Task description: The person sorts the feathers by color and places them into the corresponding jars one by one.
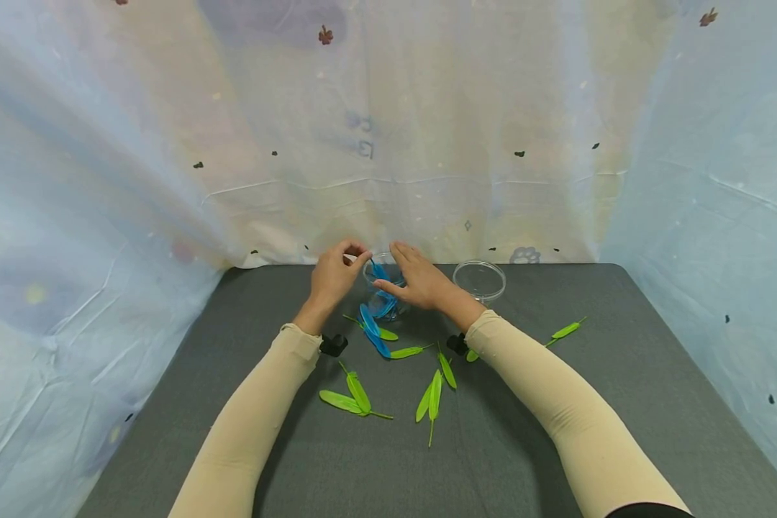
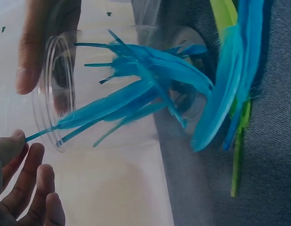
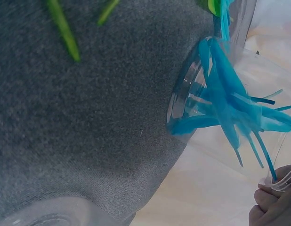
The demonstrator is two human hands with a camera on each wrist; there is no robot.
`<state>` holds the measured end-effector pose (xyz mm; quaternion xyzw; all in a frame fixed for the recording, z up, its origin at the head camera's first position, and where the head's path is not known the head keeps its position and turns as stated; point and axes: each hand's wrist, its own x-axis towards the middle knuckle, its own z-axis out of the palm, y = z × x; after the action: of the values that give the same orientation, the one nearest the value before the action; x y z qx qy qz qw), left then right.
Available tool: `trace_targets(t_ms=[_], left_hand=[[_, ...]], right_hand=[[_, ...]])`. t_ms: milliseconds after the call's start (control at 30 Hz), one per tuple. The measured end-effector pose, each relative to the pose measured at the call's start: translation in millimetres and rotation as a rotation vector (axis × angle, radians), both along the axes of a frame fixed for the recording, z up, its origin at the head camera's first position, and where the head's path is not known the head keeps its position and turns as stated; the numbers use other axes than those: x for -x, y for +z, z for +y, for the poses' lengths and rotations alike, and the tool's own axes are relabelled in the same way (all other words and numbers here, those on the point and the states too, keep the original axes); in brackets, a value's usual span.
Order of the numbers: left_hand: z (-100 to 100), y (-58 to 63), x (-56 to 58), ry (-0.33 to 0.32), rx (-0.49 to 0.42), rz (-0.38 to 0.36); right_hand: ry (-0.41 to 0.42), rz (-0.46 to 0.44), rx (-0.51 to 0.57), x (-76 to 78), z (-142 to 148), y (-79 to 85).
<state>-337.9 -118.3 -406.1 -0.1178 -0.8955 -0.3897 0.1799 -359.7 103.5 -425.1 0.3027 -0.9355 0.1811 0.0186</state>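
A clear plastic jar [image 1: 399,308] stands upright near the table's back edge with several blue feathers [image 2: 131,94] in it, some quills reaching its mouth. At the mouth, my left hand [image 1: 335,277] pinches the quill tip of one blue feather between thumb and forefinger; its vane is inside the jar. My right hand [image 1: 421,279] holds the jar by its upper right side, thumb across the near side and fingers toward the far side. In the right wrist view its fingers [image 3: 272,202] lie close at the rim.
Blue feathers [image 1: 372,332] lie on the table before the jar. Several green feathers [image 1: 358,392] are scattered nearer and to the right. A clear round lid [image 1: 479,280] sits right of the jar. A patterned curtain [image 1: 427,144] hangs behind the grey table [image 1: 375,475].
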Motion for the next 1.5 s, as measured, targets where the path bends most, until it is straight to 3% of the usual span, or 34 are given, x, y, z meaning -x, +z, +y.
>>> trace_targets(t_ms=[300,567,733,1133,1500], left_hand=[[3,-7.8,-1.8,0.021,0.113,0.008],[1,-8.9,-3.7,0.035,0.146,0.008],[-2,-10.3,-4.6,0.036,0.146,0.001],[-14,-18.1,-8.9,0.042,0.05,0.006],[-33,-36.2,-15.7,0.005,0.108,-0.097]], right_hand=[[-0.004,-0.005,0.007,-1.2,0,1.3],[0.0,0.002,0.001,-1.0,0,1.8],[-0.004,-0.007,0.008,-1.0,0,1.9],[-0.007,-0.02,0.019,-0.9,1,3.7],[0.002,-0.026,0.032,-1.4,1,0.5]])
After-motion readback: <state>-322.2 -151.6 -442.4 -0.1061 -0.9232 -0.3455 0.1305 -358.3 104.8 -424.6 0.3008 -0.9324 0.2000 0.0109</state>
